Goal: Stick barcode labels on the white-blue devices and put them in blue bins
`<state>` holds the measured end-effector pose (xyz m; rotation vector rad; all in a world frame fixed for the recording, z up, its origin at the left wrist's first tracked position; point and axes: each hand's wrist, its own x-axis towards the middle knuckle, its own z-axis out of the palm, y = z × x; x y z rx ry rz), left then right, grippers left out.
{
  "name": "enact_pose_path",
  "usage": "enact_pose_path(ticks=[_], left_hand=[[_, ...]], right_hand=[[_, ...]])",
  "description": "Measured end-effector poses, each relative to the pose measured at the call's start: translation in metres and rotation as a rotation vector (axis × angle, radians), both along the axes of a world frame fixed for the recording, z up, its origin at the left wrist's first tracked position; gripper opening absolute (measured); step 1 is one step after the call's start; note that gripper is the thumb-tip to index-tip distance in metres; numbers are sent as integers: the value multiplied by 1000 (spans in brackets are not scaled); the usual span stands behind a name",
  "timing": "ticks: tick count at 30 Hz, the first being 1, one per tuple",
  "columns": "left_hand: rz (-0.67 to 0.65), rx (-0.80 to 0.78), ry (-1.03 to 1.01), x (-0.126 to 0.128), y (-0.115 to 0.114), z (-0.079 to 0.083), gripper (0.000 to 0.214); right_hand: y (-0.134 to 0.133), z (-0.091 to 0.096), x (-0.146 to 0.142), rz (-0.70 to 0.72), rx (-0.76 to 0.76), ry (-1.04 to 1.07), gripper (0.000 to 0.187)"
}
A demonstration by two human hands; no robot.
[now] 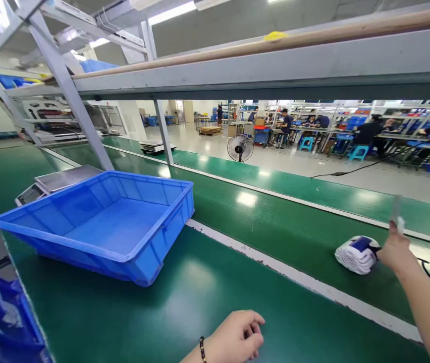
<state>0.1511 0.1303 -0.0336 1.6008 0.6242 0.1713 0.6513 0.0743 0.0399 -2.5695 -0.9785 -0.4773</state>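
My right hand (394,248) is raised over the right side of the green table, closed around the lower end of a flat grey strip (396,209) that points upward. The strip is blurred, and I cannot tell its exact kind. Just left of that hand lies a rolled white cloth (356,255) with a dark blue band; whether the hand touches it is unclear. My left hand (236,337), with a beaded bracelet at the wrist, hovers near the front edge. Its fingers are loosely bent, thumb apart, holding nothing.
A large blue bin (116,222) stands on the left of the green table (200,292), beside a weighing scale (67,179). Another scale (156,146) sits farther back. Overhead runs a metal shelf (237,65); beyond are a fan (239,148) and several seated people.
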Motion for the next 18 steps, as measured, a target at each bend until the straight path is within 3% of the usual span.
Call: enact_pose_path(ticks=[3, 7, 12, 18], left_hand=[[9, -22, -9, 1, 0, 1, 34], [41, -152, -45, 3, -1, 4, 36], [119, -353, -126, 6, -1, 11, 64], [121, -1097, -317, 4, -16, 34, 99]], right_hand=[[11, 23, -30, 37, 9, 39, 78], [19, 52, -94, 165, 60, 19, 77], [10, 74, -179, 342, 156, 0, 79], [-26, 98, -286, 696, 276, 172, 88]])
